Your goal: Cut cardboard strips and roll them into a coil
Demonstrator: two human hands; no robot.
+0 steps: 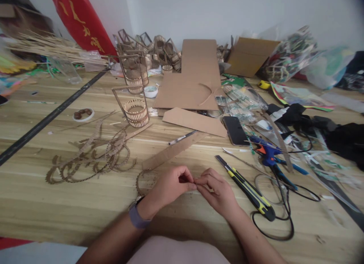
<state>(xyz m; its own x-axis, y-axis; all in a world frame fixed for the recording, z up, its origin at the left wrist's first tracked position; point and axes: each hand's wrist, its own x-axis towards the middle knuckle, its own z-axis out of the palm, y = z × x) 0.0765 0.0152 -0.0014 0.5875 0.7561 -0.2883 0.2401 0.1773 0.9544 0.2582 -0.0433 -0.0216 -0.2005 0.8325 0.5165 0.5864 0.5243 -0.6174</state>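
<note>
My left hand (173,184) and my right hand (216,189) meet fingertip to fingertip low over the table. Both are closed in a pinch, and whatever lies between the fingers is too small or hidden to name. A thin notched cardboard strip (138,182) curls out beside my left hand; whether it runs into my fingers I cannot tell. Just beyond lies a flat cardboard strip (167,154). To the right of my right hand rests a yellow and black utility knife (247,190), its blade end pointing away from me.
Coiled notched cardboard strips (113,152) lie at left, near a small slatted basket (136,113) with a square handle. Cardboard sheets (190,90) are at the back. A pen (182,137), a phone (236,130) and a blue glue gun (267,150) with its cord lie ahead and right.
</note>
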